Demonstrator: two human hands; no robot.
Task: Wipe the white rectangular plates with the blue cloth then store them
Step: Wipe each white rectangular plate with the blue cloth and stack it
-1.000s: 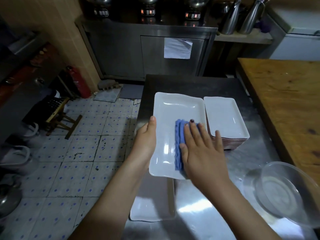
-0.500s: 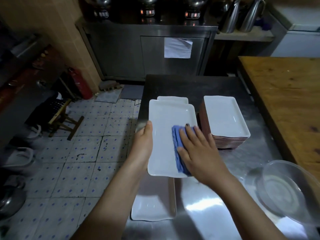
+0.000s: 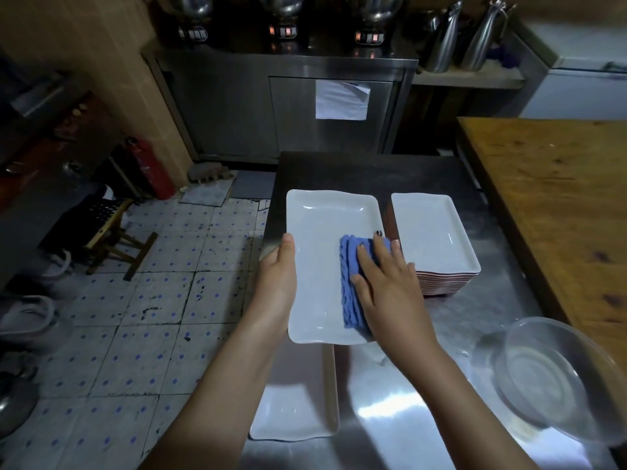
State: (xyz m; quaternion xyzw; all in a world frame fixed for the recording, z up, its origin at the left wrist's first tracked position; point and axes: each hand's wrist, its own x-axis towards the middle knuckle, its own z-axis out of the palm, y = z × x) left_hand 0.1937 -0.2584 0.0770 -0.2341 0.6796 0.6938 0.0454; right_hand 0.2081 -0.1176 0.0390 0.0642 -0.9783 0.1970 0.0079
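Here, head view: a single camera looked down over both forearms onto a steel table (image 3: pixel 407 418).
Plate in hand: a white rectangular plate (image 3: pixel 315 266) sat face up over the table's left part, its long axis running straight away from the person.
Plate's support: its near end overlapped a second white plate (image 3: pixel 291 412) lying on the table, and whether its far end touched the steel could not be told.
Left hand: the left hand (image 3: pixel 278 279) gripped the plate's left long edge, with the thumb (image 3: pixel 288 242) over the rim and the fingers hidden beneath.
Blue cloth: the folded blue cloth (image 3: pixel 351 286) lay on the plate's right half, lengthwise along the plate's own axis.
Right hand: the right hand (image 3: pixel 386 290) was flat and holding nothing in a grip, its straight, spread fingers (image 3: pixel 383 254) pressing the cloth against the plate.
Key relation: bare plate surface lay to the left of the cloth and beyond it, so the wipe probably had to travel leftward or along the long axis.
Stack: a stack of white plates (image 3: pixel 431 232) stood just beside the held plate on the right, with the same long axis, and the right hand was the nearer one to it.
Step judged: wiping looked under way and storing not yet begun.
Nearby: a glass bowl (image 3: pixel 549 378) sat tilted at the table's right near corner, beside a wooden counter (image 3: pixel 559 198).
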